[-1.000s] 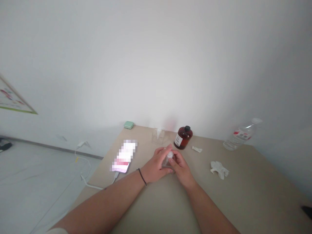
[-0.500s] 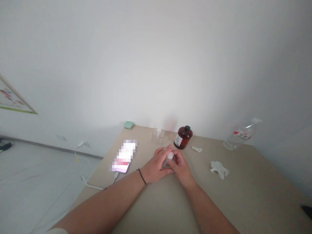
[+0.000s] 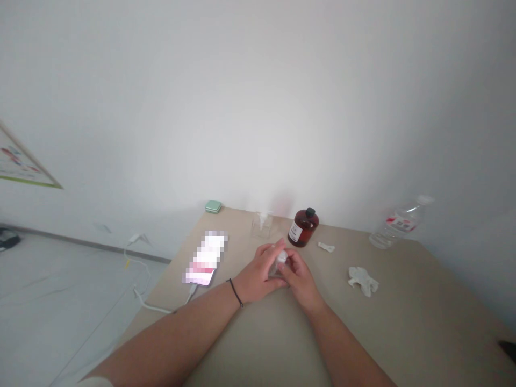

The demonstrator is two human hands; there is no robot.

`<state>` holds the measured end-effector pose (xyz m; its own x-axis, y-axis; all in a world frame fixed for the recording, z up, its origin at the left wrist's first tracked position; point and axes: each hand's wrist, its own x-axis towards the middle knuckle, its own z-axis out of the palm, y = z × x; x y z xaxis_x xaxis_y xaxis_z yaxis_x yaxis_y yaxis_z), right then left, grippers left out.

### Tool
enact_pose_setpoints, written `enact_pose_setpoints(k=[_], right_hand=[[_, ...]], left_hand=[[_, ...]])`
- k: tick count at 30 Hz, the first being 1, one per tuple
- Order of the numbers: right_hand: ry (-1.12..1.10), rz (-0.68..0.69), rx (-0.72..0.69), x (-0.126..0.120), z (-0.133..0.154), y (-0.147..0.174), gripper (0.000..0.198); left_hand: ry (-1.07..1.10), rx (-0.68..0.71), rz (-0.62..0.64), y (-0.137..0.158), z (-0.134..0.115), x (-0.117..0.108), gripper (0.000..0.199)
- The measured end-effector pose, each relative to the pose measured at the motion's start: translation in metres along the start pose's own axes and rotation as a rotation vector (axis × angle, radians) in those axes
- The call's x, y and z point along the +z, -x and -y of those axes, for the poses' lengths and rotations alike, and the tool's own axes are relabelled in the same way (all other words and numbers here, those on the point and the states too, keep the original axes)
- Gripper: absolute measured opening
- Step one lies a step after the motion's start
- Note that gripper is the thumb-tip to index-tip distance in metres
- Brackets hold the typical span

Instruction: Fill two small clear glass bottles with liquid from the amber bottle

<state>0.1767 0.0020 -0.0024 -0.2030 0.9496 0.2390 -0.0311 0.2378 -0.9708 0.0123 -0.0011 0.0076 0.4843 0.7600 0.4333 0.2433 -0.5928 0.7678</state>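
Bottle (image 3: pixel 281 259) | left hand (image 3: pixel 255 276), right hand (image 3: pixel 300 277) clamped round | table edge (image 3: pixel 190 241) well off, 9 o'clock; wall (image 3: pixel 266 107) 12 | body part-hidden

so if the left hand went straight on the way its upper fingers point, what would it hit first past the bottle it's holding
Probably the black-capped amber bottle, standing beyond the left hand, though the right hand lies close to that line and depth is unclear.

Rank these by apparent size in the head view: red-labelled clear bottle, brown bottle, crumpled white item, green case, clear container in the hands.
1. Red-labelled clear bottle
2. Brown bottle
3. Crumpled white item
4. Green case
Unranked: clear container, partly hidden by left hand and right hand.
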Motion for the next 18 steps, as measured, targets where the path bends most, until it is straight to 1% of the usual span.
enact_pose_setpoints(k=[5,9,11,15,18], right_hand=[[-0.005,0.022,-0.043,-0.0007,0.0026,-0.0003,0.032],[-0.011,-0.005,-0.013,-0.0004,0.0006,-0.0006,0.036],[-0.012,-0.006,0.001,-0.0003,0.0009,-0.0002,0.034],[-0.003,0.017,-0.029,-0.0005,0.0037,0.0003,0.032],[-0.001,-0.002,-0.034,-0.0003,0.0022,-0.0005,0.034]], left_hand=[[-0.005,0.000,-0.003,0.0008,0.0016,0.0007,0.092],[-0.005,0.003,0.004,0.0007,0.0018,0.0006,0.093],[-0.006,0.003,0.005,0.0005,0.0017,0.0002,0.093],[-0.006,0.001,0.002,0.0004,0.0017,-0.0001,0.093],[-0.001,0.003,0.001,0.0008,0.0019,0.0005,0.094]])
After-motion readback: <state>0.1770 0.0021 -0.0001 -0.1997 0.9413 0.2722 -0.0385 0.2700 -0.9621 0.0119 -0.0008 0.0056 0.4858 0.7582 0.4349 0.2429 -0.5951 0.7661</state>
